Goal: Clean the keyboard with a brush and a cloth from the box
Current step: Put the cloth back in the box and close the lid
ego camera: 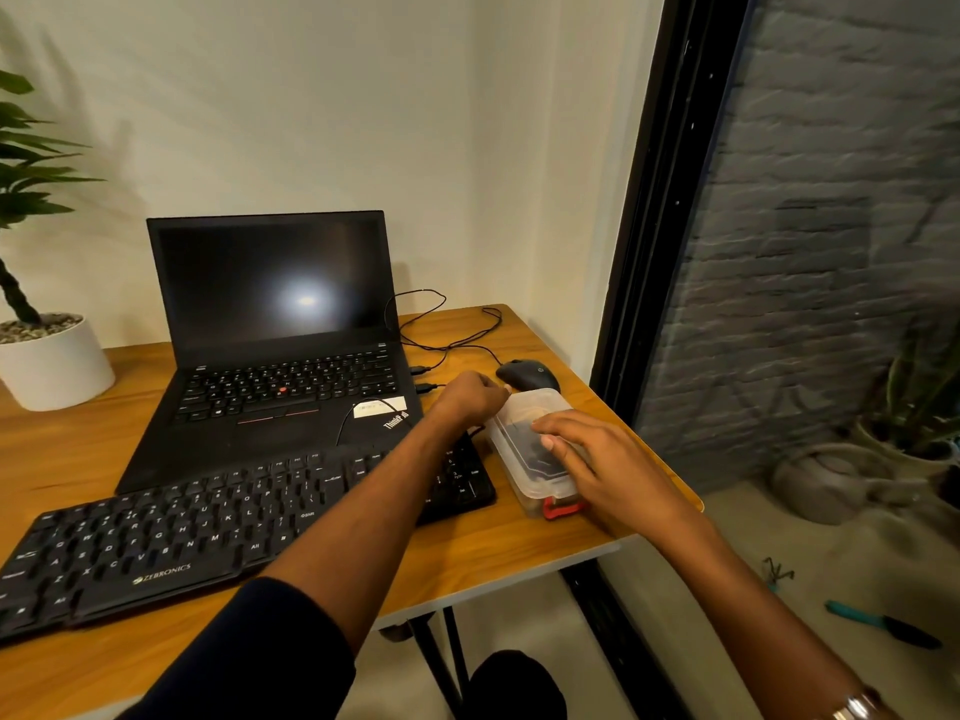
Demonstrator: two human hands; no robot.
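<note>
Presently: box (535, 449), translucent, lid on, at counter (519, 558) right edge beside keyboard (208, 532). Left hand (470, 396) curled, pinching the far lid corner; right hand (587, 454) flat, fingers relaxed, pressing the lid. Risk: a sharp lid pull could slide the box off the edge.

Keyboard (208, 532) along front edge of tabletop (519, 558), laptop (275, 345) behind. Box (535, 459) near right edge, mouse (527, 375) just behind. Potted plant (47, 350) at back-left.
</note>
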